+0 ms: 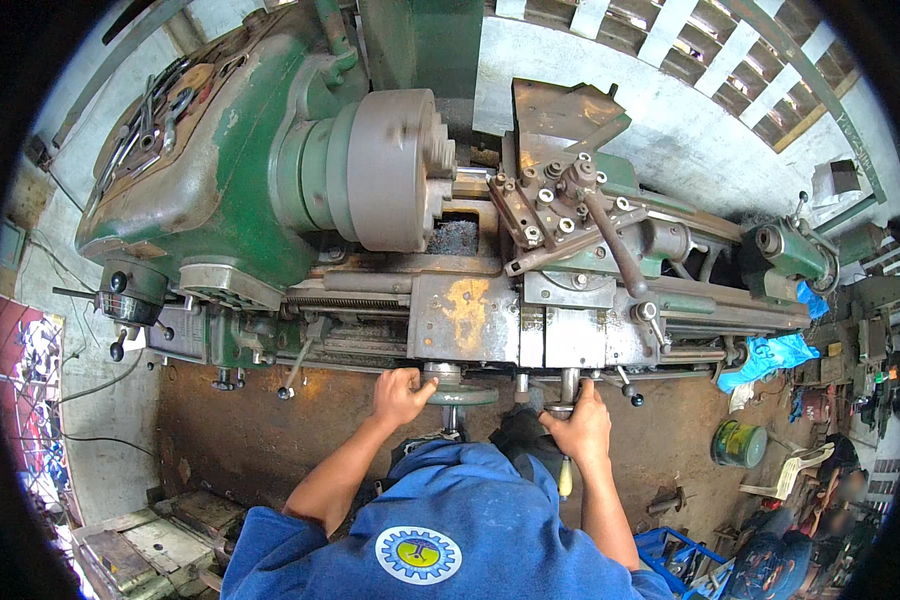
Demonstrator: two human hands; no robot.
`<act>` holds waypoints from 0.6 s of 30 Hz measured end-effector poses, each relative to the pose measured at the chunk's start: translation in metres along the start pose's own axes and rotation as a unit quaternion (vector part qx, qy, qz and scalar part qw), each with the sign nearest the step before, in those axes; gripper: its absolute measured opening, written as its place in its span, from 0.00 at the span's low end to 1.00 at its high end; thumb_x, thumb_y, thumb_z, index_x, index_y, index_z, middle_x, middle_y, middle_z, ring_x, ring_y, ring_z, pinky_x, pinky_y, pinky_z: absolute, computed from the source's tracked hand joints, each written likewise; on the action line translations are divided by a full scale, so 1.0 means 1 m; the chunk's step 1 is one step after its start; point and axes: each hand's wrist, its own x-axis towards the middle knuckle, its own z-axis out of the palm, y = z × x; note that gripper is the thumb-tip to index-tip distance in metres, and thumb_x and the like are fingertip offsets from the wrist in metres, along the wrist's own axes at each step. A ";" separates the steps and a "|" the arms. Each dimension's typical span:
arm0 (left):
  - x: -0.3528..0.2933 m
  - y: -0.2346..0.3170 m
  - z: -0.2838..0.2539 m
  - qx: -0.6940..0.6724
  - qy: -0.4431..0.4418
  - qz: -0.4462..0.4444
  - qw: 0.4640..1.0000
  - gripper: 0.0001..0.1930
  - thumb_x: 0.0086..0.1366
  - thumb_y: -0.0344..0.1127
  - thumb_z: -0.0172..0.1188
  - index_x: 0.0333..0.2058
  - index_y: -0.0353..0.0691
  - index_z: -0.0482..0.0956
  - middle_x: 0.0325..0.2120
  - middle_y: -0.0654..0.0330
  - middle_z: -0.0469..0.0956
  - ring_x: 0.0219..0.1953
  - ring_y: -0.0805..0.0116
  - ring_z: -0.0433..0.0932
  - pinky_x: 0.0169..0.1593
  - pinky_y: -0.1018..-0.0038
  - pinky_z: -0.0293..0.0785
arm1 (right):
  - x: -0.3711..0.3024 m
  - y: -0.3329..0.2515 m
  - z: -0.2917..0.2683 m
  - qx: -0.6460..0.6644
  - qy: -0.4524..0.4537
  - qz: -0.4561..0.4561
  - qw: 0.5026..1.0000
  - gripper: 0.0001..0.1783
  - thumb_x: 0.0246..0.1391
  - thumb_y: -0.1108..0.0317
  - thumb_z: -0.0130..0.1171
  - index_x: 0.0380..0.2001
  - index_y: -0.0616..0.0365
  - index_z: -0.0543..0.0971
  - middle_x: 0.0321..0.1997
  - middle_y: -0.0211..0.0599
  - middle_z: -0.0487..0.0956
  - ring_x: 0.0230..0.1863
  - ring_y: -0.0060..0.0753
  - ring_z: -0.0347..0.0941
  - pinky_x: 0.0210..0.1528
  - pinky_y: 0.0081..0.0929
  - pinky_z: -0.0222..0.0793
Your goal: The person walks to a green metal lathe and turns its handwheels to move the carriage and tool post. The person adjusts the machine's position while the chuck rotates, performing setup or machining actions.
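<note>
My left hand (400, 398) is closed on the left rim of the carriage handwheel (470, 396), at the front of a green metal lathe. To its right, my right hand (580, 426) closes round the small crank handle (568, 386) below the cross slide (572, 335). My fingers partly hide that crank. Above the hands, the tool post (560, 205) carries bolts and a long clamping lever (615, 245). A short thin workpiece (472, 184) sticks out of the big grey chuck (390, 170) toward the tool post. Metal chips (454, 238) lie in the bed gap below it.
Wrenches (148, 125) lie on the headstock (220, 150) at left. The tailstock (790, 250) stands at the far right of the bed, near a blue plastic bag (770, 358). A green bucket (738, 443), a blue crate (675, 560) and a seated person (775, 555) are at the right.
</note>
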 end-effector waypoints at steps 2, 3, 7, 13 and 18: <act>0.000 0.000 0.000 0.010 -0.006 -0.003 1.000 0.25 0.58 0.51 0.66 0.17 0.33 0.73 0.14 0.46 0.71 0.21 0.43 0.75 0.27 0.55 0.67 | 0.000 0.000 0.000 -0.001 -0.001 0.001 1.000 0.40 0.38 0.53 0.77 0.49 0.66 0.70 0.47 0.60 0.80 0.51 0.62 0.78 0.53 0.51 0.75; 0.000 -0.001 0.000 0.004 0.001 0.006 1.000 0.25 0.58 0.51 0.66 0.17 0.33 0.73 0.14 0.46 0.71 0.21 0.43 0.75 0.27 0.55 0.67 | 0.000 0.000 0.000 -0.001 -0.001 0.002 1.000 0.40 0.38 0.53 0.77 0.49 0.66 0.70 0.47 0.60 0.80 0.51 0.62 0.77 0.53 0.51 0.75; 0.000 -0.001 -0.001 0.003 -0.009 -0.002 1.000 0.26 0.59 0.52 0.66 0.17 0.33 0.73 0.14 0.46 0.71 0.20 0.44 0.75 0.27 0.56 0.67 | 0.000 0.000 -0.001 0.004 0.000 -0.002 1.000 0.41 0.38 0.53 0.77 0.50 0.66 0.70 0.47 0.60 0.80 0.51 0.62 0.78 0.54 0.51 0.75; 0.000 -0.002 0.000 0.005 -0.017 -0.013 1.000 0.26 0.59 0.53 0.66 0.17 0.34 0.73 0.14 0.48 0.71 0.20 0.46 0.74 0.28 0.56 0.67 | -0.001 -0.001 -0.001 0.006 0.002 -0.003 1.000 0.41 0.38 0.53 0.77 0.50 0.66 0.70 0.47 0.61 0.80 0.51 0.63 0.78 0.54 0.51 0.75; -0.001 -0.005 0.002 0.003 0.004 0.007 1.000 0.26 0.59 0.53 0.66 0.17 0.34 0.72 0.14 0.49 0.71 0.21 0.46 0.74 0.28 0.56 0.66 | 0.000 -0.001 -0.001 0.003 -0.002 0.000 1.000 0.40 0.38 0.53 0.77 0.49 0.67 0.70 0.46 0.60 0.80 0.50 0.62 0.78 0.53 0.51 0.75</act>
